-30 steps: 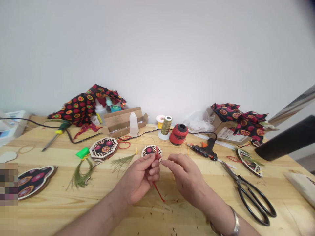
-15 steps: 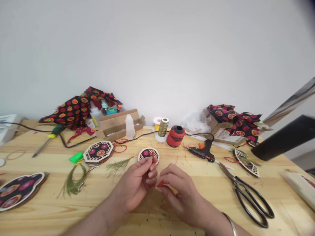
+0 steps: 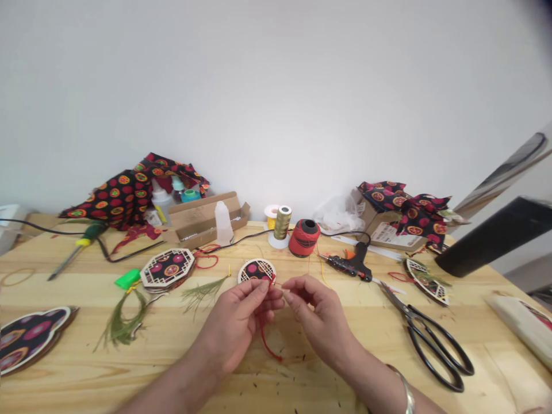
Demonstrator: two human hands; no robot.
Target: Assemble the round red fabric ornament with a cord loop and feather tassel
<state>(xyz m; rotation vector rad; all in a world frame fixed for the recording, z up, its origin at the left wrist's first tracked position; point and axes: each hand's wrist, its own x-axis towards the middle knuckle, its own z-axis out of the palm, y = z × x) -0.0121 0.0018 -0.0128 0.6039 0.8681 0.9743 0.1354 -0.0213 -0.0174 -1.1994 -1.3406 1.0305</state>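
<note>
My left hand (image 3: 235, 322) pinches the lower edge of a small round ornament (image 3: 256, 271), which has a wooden lattice frame over black fabric with red dots. A red cord (image 3: 264, 339) hangs from the ornament below my left fingers and loops down onto the table. My right hand (image 3: 317, 313) stands just to the right, its fingertips pinched together on a thin strand running from the ornament's knot. That strand looks like the end of the red cord, though it is too fine to be certain.
Around my hands on the wooden table lie green feather tassels (image 3: 123, 325), a stack of lattice ornaments (image 3: 166, 269), black scissors (image 3: 431, 345), a glue gun (image 3: 351, 267), a red thread spool (image 3: 304, 237), a gold thread spool (image 3: 282, 223) and a screwdriver (image 3: 81, 244). Patterned fabric (image 3: 125, 192) and cardboard boxes stand behind.
My right hand has risen from the table to the ornament and now pinches the strand. The red cord hangs below my left hand. The whole view has shifted slightly.
</note>
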